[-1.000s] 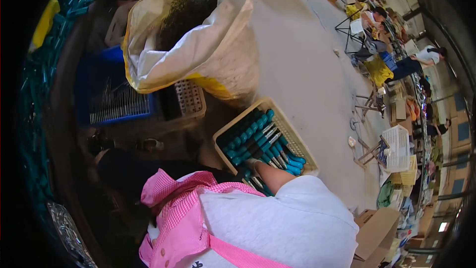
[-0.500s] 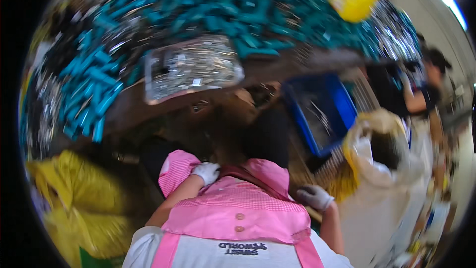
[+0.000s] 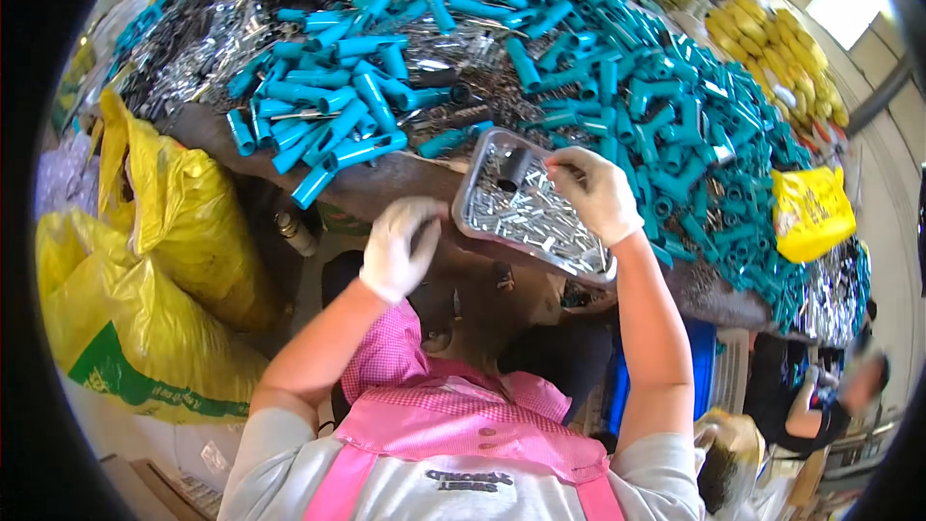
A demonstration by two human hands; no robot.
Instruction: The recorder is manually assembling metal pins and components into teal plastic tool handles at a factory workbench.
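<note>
My left hand (image 3: 400, 249), in a white glove with a bare fingertip showing, is beside the left rim of a clear plastic tray (image 3: 466, 195). Its thumb stands apart from the bent fingers, and nothing shows between them. Over the tray's far right part reaches my right hand (image 3: 600, 198), also gloved, fingers curled together. Whatever they may hold is too small or hidden to make out. Many small silvery metal pins (image 3: 540, 220) fill the tray, and a short black tube (image 3: 514, 171) lies on them near the right fingertips.
Teal plastic tubes (image 3: 362, 101) are heaped over the table, with black and silvery parts (image 3: 207, 48) at the far left. Full yellow sacks (image 3: 193, 222) stand at left. A yellow bag (image 3: 812, 214) lies at right. Below the table is a blue bin (image 3: 699, 367); another person (image 3: 820, 396) works at far right.
Both hands have risen from my lap to the tray, the left beside it and the right above it. The view has swung, and the black tube now shows in the tray.
</note>
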